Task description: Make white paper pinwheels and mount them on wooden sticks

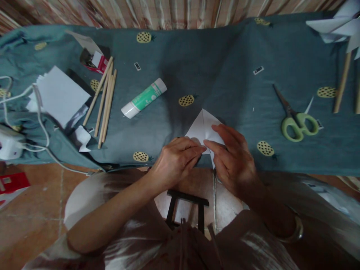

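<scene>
A small folded white paper [203, 125] lies at the table's front edge, its pointed top facing away from me and a crease running down its middle. My left hand [178, 159] pinches the paper's lower left part between thumb and fingers. On the right side of the sheet, my right hand [233, 157] rests with its fingers apart, the index fingertip near the middle of the paper and close to the left fingertips. The hands cover the lower edges of the paper.
A glue stick [144, 98] lies left of centre, beyond it wooden sticks [108, 103], a red box [97, 62] and stacked white paper [60, 95]. Green-handled scissors [294, 125] lie right. White paper pinwheels [334, 28] are at the far right. A cable [45, 131] crosses the left.
</scene>
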A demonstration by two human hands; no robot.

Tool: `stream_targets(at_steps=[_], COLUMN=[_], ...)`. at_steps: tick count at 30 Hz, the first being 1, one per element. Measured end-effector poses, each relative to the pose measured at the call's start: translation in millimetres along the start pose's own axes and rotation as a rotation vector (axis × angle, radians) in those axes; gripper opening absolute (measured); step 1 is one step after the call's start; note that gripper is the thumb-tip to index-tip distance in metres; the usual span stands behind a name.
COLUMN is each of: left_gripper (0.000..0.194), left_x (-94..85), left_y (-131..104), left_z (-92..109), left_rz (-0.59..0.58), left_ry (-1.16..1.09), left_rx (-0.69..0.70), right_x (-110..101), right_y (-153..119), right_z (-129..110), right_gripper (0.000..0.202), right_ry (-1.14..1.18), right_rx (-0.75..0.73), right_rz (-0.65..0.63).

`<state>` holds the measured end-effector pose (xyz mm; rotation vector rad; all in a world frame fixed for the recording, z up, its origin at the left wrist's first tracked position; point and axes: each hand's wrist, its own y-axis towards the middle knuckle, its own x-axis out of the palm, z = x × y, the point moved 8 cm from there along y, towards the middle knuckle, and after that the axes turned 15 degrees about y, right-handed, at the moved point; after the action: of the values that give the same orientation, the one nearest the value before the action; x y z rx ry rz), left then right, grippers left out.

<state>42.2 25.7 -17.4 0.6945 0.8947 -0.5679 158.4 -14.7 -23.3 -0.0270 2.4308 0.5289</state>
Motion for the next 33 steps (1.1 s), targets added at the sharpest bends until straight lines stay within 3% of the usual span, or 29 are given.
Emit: stream_targets(at_steps=[10, 19, 27, 30, 33], left_gripper=[0.015, 0.015, 0.017, 0.019, 0.016], left_x=[0.6, -2.0, -26.4, -30.2, -22.9], left_y=[-1.0, -0.3, 3.4, 2.3, 1.4], left_z=[2.5, 6.2, -20.3, -12.5, 3.1], left_rz=[-0.011, -0.005, 0.024, 0.068, 0.044], left_ry=[0.11, 0.192, 0.311, 0.279, 0.246], left_rx=[-0.001, 0.06, 0.074, 0.078, 0.113], right_x=[1.8, -27.3, -31.7, -30.3, -27.9], right_y=[-2.1, 7.8, 7.6, 6.8, 7.0], right_z=[2.9, 20.2, 14.3, 10.7, 8.5], right_gripper=[0.04, 0.048, 0.03, 0.029, 0.028], right_ry=[-0.013, -0.03, 0.036, 0.017, 0.015], right_rx=[0.023, 0.188, 0.204, 0.178, 0.159], right_rz=[-0.007, 0.058, 0.026, 0.019, 0.014])
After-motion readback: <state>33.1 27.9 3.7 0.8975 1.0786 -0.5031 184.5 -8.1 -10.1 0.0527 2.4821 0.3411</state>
